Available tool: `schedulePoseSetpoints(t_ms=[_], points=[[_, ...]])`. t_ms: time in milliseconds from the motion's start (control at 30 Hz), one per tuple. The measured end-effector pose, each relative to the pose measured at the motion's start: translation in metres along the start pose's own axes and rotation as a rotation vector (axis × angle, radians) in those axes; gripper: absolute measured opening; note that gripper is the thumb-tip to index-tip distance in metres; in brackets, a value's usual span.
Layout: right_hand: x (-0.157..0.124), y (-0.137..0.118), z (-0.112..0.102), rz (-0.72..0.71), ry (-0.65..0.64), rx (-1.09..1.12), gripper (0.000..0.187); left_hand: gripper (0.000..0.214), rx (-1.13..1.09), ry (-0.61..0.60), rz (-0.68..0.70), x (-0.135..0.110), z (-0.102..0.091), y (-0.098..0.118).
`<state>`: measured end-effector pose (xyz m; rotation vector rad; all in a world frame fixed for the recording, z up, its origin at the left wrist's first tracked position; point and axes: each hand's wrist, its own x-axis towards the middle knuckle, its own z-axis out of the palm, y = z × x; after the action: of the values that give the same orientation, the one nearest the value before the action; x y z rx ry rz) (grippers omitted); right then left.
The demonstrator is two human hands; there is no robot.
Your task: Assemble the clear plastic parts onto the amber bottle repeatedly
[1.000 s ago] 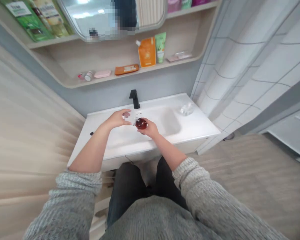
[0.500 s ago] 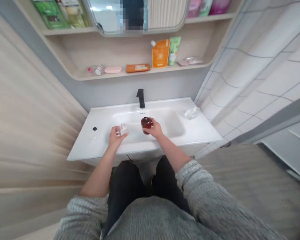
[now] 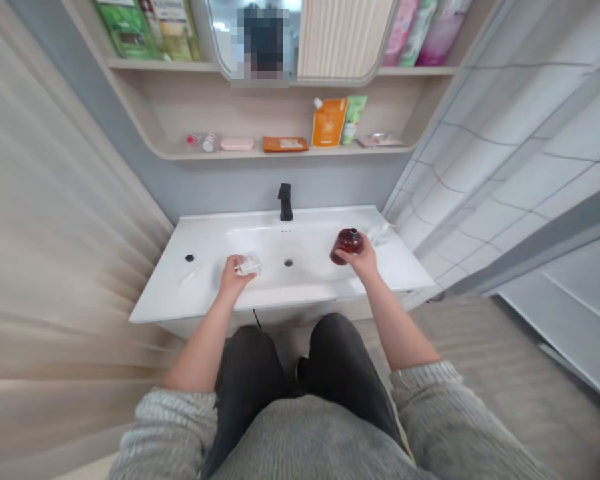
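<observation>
My left hand [image 3: 234,277] is closed round a small clear bottle [image 3: 250,263] above the left part of the white sink [image 3: 300,287]. In my right hand [image 3: 361,259] is a dark red-brown bottle [image 3: 347,245] with an open black neck and no cap on it, tilted a little, over the right side of the basin. A small round black cap [image 3: 189,258] lies on the counter to the left, and near it lies a thin, clear tube-like piece [image 3: 191,275]. Behind the right hand is crumpled white, see-through material [image 3: 380,233].
A black faucet [image 3: 285,202] stands at the back of the sink, above the drain [image 3: 289,263]. The shelf [image 3: 240,155] over it holds an orange pouch [image 3: 329,123], a green tube [image 3: 353,120], a pink case [image 3: 237,144] and an orange packet [image 3: 285,144]. A curtain [image 3: 70,233] hangs at left.
My right hand has carried the dark red-brown bottle to the right, away from the left hand, uncovering the drain. My left hand keeps its hold on the clear bottle. The view has shifted slightly.
</observation>
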<state>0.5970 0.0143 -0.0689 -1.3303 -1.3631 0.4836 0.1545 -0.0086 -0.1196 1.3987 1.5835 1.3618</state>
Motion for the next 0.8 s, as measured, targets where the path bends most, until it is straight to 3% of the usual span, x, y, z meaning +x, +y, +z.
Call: schedulePoseSetpoints(t_ms=[167,300,567,700,800], points=[[-0.006,0.043,-0.086,0.092,0.158,-0.115,0.093,0.072,0.008,-0.05,0.021,-0.003,0.0,0.005],[-0.014,0.069,-0.125,0.197,0.242,-0.125,0.097,0.075,0.025,-0.096,0.033,-0.005,0.0,0.008],[0.0,0.096,-0.137,0.164,0.222,-0.123,0.101,0.075,0.027,-0.108,0.008,-0.005,0.0,0.005],[0.004,0.08,-0.139,0.172,0.226,-0.269,0.114,0.074,0.038,-0.098,0.003,-0.005,0.0,0.006],[-0.008,0.051,-0.131,0.06,0.372,-0.517,0.122,0.074,0.041,-0.109,0.017,-0.005,0.001,0.007]])
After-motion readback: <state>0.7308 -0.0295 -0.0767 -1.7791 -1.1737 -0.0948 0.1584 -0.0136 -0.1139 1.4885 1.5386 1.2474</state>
